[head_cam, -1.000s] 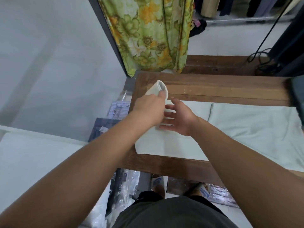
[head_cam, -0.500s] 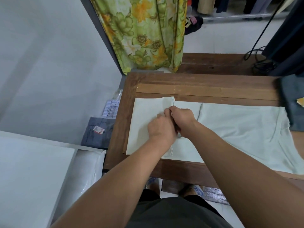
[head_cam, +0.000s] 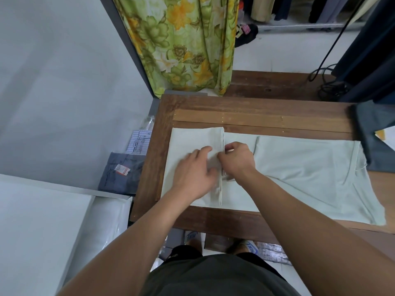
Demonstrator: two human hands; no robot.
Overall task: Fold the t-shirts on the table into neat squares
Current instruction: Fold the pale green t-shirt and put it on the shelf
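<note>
Since half a second ago the left hand (head_cam: 192,174) has uncurled and lies flat, fingers spread, on the folded panel of the pale t-shirt (head_cam: 299,167) at the table's (head_cam: 256,107) left end. The right hand (head_cam: 237,161) sits at the panel's free edge, fingers curled; whether they pinch cloth is unclear. The shirt's body runs rightward, ending just beside a dark grey cloth (head_cam: 376,135). Bare wood borders the far edge.

Blue "NIK"-like lettering on slippers (head_cam: 190,237); packet tag (head_cam: 122,170) illegible.
</note>
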